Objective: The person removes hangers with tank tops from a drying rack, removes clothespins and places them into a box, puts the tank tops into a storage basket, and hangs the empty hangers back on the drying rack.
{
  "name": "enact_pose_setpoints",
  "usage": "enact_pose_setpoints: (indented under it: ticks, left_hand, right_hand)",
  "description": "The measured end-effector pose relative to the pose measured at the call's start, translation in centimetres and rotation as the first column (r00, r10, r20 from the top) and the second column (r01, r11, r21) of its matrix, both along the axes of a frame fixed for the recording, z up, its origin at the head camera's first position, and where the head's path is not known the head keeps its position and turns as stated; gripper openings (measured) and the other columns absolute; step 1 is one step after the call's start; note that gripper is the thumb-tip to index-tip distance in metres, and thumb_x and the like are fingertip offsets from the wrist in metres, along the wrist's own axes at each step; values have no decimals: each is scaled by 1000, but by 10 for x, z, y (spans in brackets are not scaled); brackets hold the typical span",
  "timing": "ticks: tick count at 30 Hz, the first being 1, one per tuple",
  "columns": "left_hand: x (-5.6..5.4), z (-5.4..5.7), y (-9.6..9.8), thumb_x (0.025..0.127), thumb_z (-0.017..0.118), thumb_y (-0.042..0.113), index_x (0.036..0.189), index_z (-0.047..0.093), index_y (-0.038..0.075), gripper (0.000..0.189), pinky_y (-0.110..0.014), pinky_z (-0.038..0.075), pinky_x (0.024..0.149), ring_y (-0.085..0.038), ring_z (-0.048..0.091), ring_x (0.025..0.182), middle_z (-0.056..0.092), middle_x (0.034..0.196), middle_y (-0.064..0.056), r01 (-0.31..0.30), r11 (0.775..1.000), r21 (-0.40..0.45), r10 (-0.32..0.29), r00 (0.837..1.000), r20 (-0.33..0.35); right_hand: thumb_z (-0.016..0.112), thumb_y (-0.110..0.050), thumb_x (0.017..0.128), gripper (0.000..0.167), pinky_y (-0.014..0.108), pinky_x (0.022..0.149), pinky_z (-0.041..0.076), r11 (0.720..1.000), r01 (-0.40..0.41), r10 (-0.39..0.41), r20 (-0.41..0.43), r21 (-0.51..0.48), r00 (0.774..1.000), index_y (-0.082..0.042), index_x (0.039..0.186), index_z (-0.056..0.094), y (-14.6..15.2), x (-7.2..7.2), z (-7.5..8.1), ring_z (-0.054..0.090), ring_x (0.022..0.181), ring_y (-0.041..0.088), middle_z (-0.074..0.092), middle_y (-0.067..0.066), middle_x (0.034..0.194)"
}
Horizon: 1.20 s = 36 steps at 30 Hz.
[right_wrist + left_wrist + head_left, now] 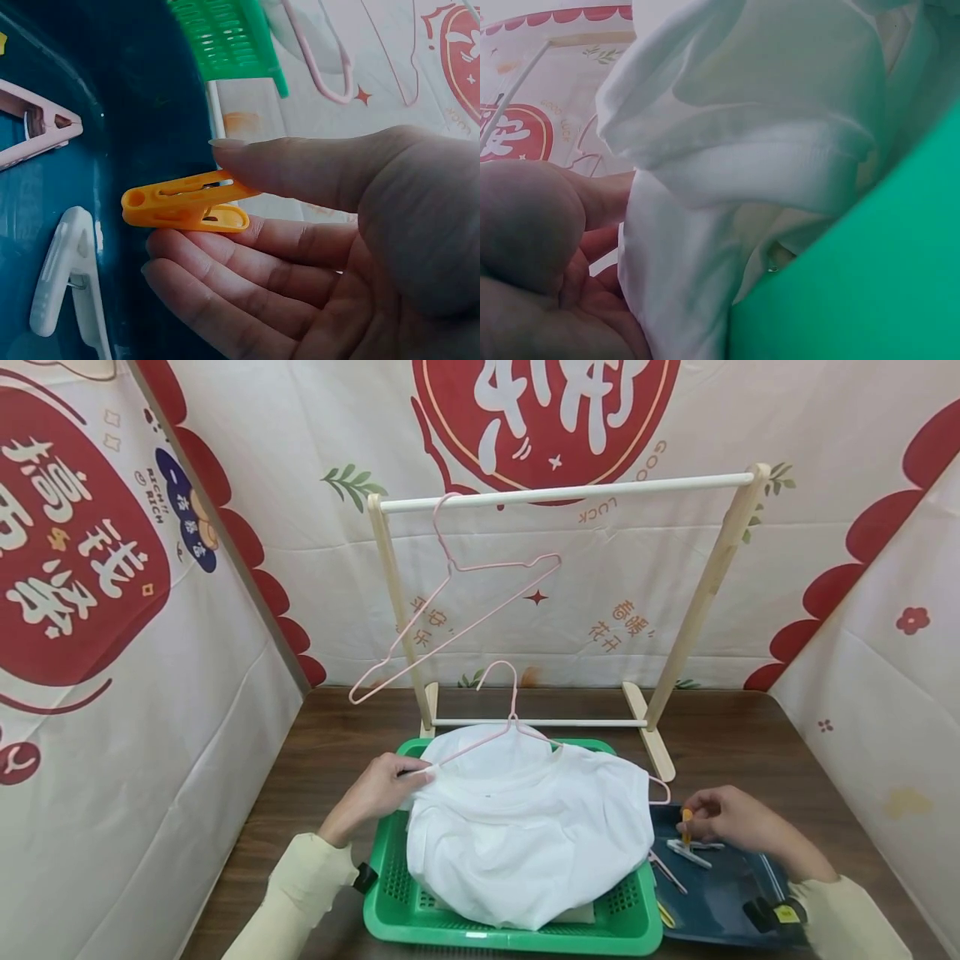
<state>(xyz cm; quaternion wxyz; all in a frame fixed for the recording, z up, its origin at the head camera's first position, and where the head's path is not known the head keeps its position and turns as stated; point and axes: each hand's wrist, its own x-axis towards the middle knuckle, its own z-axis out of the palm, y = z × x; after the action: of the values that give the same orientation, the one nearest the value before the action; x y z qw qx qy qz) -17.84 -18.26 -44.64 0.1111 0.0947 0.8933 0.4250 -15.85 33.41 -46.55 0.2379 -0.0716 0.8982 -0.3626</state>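
Note:
A white shirt [525, 827] lies over a green basket [382, 902], with a pink hanger [514, 693] inside it. The hanger's hook rises above the neckline, and one end sticks out at the right. My left hand [384, 787] pinches the shirt's left shoulder at the hanger's end; in the left wrist view the thumb is against the white cloth [780, 165]. Over the blue tray [720, 910], my right hand [731, 818] pinches an orange clothespin [187, 199] between thumb and fingers. Below it in the tray lie a white clothespin [64, 277] and a pink clothespin [37, 124].
Behind the basket stands a wooden rack [712, 585] with a white top rail [570, 493]. A bare pink hanger [450, 564] hangs at the rail's left end. A yellow clothespin [665, 914] lies near the tray's left edge. Printed cloth walls enclose the brown table [337, 727].

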Motion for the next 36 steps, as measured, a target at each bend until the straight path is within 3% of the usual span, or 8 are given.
enact_pose_setpoints:
  ticks: [5, 14, 28, 31, 36]
  left_hand:
    - [0, 0, -2, 95, 68, 24, 116, 75, 13, 24, -31, 49, 69, -15, 57, 84, 71, 99, 0, 14, 1000, 3, -14, 1000, 0]
    - [-2, -1, -3, 96, 67, 24, 116, 75, 14, 24, -31, 50, 72, -14, 58, 85, 72, 99, 0, 29, 1000, -4, -29, 1000, 5]
    - [-2, -1, -3, 96, 67, 24, 115, 75, 13, 23, -31, 50, 72, -14, 58, 85, 72, 98, 0, 30, 1000, 1, -30, 1000, 3]
    - [-2, -1, -3, 95, 67, 23, 115, 75, 13, 23, -31, 50, 72, -14, 58, 85, 72, 99, 0, 28, 1000, 1, -28, 1000, 5]
    - [-2, -1, -3, 95, 67, 23, 115, 75, 13, 24, -31, 50, 72, -14, 58, 85, 72, 100, -1, 35, 999, 3, -35, 999, 3]
  right_hand:
    - [73, -16, 88, 30, 31, 63, 53, 1000, -8, 8, 29, -21, 1000, 7, 105, 65, 2, 0, -5, 59, 72, 22, 65, 6, 80]
    - [71, -12, 89, 20, 33, 65, 54, 1000, -11, 11, 56, 0, 998, 3, 100, 67, 3, 0, -11, 59, 74, 21, 66, 5, 82]
    - [69, -11, 90, 21, 36, 67, 55, 1000, 6, -7, 64, 13, 998, 6, 103, 67, 2, -2, -9, 61, 77, 22, 68, 7, 86]
    - [69, -17, 92, 24, 35, 66, 55, 999, 8, -9, 29, 45, 1000, 4, 103, 68, 0, -5, -5, 62, 75, 21, 68, 7, 85]
    - [65, -18, 96, 21, 31, 65, 57, 997, 23, -15, -112, 73, 994, 2, 103, 69, -6, -6, 12, 65, 75, 18, 68, 5, 85]
